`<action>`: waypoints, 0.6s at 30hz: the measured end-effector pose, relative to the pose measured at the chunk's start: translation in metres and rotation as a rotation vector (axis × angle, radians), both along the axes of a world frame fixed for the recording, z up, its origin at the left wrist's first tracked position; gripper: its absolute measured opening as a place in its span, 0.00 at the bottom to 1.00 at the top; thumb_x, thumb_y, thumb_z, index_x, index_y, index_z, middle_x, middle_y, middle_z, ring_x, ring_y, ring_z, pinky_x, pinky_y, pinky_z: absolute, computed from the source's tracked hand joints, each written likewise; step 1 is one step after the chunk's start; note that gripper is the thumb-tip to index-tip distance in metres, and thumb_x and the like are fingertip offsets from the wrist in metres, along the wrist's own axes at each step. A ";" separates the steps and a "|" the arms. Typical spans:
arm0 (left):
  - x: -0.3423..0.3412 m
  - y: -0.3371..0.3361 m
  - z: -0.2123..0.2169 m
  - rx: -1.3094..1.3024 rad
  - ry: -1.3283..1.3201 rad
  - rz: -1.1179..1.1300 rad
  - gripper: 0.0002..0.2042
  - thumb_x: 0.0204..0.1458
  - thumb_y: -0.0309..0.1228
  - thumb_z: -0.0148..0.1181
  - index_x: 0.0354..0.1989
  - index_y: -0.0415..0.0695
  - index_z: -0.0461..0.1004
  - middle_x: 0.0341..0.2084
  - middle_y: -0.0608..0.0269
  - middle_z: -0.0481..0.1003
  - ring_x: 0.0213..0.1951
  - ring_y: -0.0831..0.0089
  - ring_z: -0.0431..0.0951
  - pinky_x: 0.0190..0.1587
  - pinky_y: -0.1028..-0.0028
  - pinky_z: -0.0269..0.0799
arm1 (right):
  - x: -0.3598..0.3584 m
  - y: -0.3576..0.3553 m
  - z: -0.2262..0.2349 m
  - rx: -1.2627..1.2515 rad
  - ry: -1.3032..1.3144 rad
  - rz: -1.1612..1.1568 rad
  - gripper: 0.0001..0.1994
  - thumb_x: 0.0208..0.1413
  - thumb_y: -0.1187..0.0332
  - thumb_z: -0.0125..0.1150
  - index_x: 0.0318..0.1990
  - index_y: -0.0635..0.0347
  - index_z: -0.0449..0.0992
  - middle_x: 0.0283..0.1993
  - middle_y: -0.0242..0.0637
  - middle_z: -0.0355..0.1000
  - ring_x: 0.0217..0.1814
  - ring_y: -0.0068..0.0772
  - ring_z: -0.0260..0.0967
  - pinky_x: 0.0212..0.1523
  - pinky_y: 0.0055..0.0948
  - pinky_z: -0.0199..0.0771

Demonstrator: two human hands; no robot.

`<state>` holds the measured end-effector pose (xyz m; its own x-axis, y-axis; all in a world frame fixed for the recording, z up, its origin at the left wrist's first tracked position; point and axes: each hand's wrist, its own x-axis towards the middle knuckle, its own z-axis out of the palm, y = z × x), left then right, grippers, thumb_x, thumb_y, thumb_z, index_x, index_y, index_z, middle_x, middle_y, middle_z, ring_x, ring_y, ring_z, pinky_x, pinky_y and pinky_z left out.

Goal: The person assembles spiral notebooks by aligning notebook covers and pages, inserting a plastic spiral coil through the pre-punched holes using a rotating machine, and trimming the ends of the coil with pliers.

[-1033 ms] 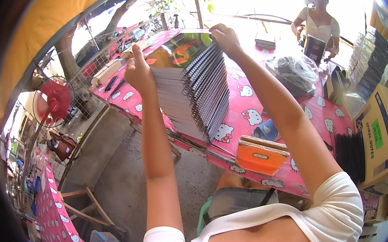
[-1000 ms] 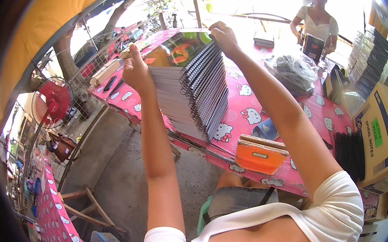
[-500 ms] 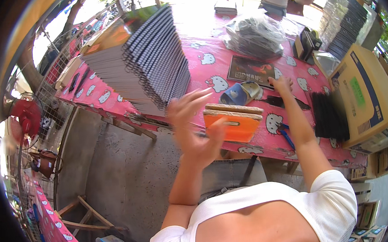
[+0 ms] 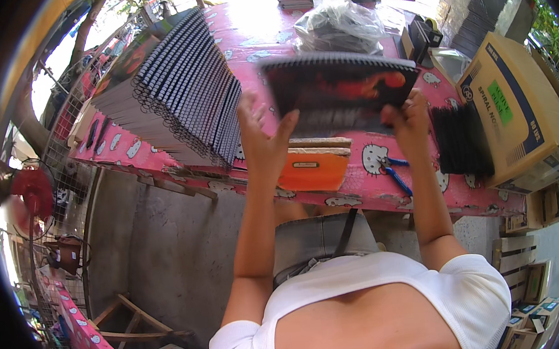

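Note:
A dark spiral notebook (image 4: 339,96) with a red picture on its cover is tilted up above the table, blurred by motion. My right hand (image 4: 410,121) grips its lower right corner between thumb and fingers. Near its lower left corner is my left hand (image 4: 265,136), fingers spread and thumb up by the notebook's edge; whether the thumb touches it I cannot tell. Just below stands an orange block with a wooden top (image 4: 315,172) at the table's front edge. Blue-handled pliers (image 4: 398,178) lie to its right.
A tall, leaning stack of spiral notebooks (image 4: 186,90) fills the table's left side. On the right are a bundle of black coils (image 4: 462,141) and a cardboard box (image 4: 521,112). A clear plastic bag (image 4: 337,24) of dark items sits farther back. A red fan (image 4: 32,192) stands at far left.
My right hand has taken hold of the notebook that lay on the table and lifted it toward me. My left hand has moved up beside its left corner.

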<state>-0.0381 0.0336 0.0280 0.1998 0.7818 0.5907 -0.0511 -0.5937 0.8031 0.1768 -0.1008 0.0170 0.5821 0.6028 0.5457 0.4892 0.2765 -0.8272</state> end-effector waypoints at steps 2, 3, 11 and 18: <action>-0.005 -0.003 0.018 -0.119 0.037 -0.184 0.17 0.49 0.29 0.64 0.47 0.36 0.69 0.38 0.53 0.76 0.37 0.69 0.76 0.39 0.70 0.70 | -0.017 -0.008 -0.018 0.062 -0.014 0.110 0.16 0.54 0.81 0.55 0.49 0.63 0.61 0.30 0.35 0.70 0.36 0.31 0.71 0.35 0.29 0.71; -0.012 -0.007 0.029 0.003 0.097 -0.163 0.14 0.50 0.26 0.62 0.44 0.36 0.70 0.34 0.55 0.77 0.34 0.70 0.76 0.38 0.71 0.70 | -0.015 -0.007 -0.034 0.106 -0.083 0.123 0.18 0.53 0.81 0.55 0.51 0.64 0.60 0.31 0.36 0.71 0.36 0.31 0.71 0.36 0.29 0.71; -0.034 0.017 -0.016 -0.057 0.086 -0.317 0.18 0.49 0.22 0.61 0.49 0.39 0.65 0.42 0.57 0.73 0.45 0.71 0.72 0.49 0.71 0.65 | -0.021 -0.010 -0.099 -0.259 -0.225 0.233 0.19 0.50 0.84 0.58 0.50 0.63 0.65 0.42 0.40 0.73 0.44 0.33 0.73 0.44 0.32 0.74; -0.020 -0.011 -0.067 -0.406 -0.345 -0.050 0.38 0.44 0.22 0.67 0.63 0.38 0.51 0.54 0.53 0.64 0.59 0.62 0.62 0.62 0.66 0.56 | -0.064 -0.026 -0.085 -0.171 -0.028 0.141 0.39 0.46 0.66 0.67 0.63 0.64 0.51 0.61 0.49 0.57 0.64 0.45 0.55 0.63 0.44 0.53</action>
<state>-0.0585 0.0228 -0.0394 0.0902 0.9556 0.2807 -0.3727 -0.2290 0.8993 0.1128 -0.1269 -0.0683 0.4716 0.7621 0.4436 0.4794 0.2006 -0.8544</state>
